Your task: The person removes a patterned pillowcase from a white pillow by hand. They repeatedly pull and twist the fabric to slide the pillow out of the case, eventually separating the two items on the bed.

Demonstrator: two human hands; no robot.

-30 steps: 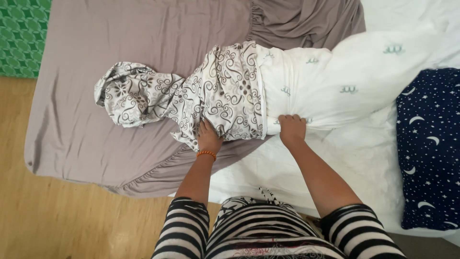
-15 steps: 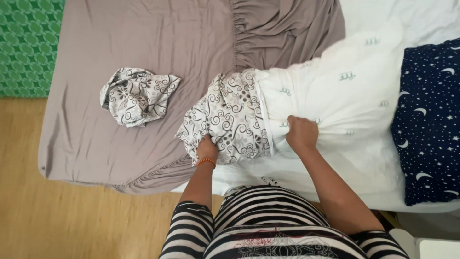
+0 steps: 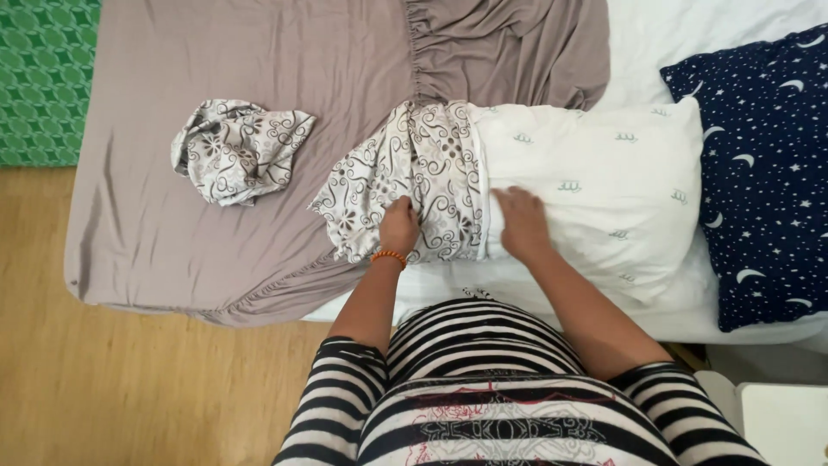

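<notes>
Left hand [image 3: 399, 226] fingers curled, gripping bunched scroll-print pillowcase [image 3: 405, 185], thin cotton, half over plump white pillow [image 3: 595, 194]. Right hand [image 3: 522, 223] flat, open, pressing pillow just beside case hem. Second crumpled case [image 3: 237, 151] well left, on smooth taupe sheet [image 3: 259, 52].

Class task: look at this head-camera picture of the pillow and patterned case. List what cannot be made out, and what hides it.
- Pillow, left end: inside the patterned case.
- Left hand fingertips: buried in case folds.
- Navy pillow: cut by right edge.
- Crumpled cloth: folds hide its shape.
</notes>
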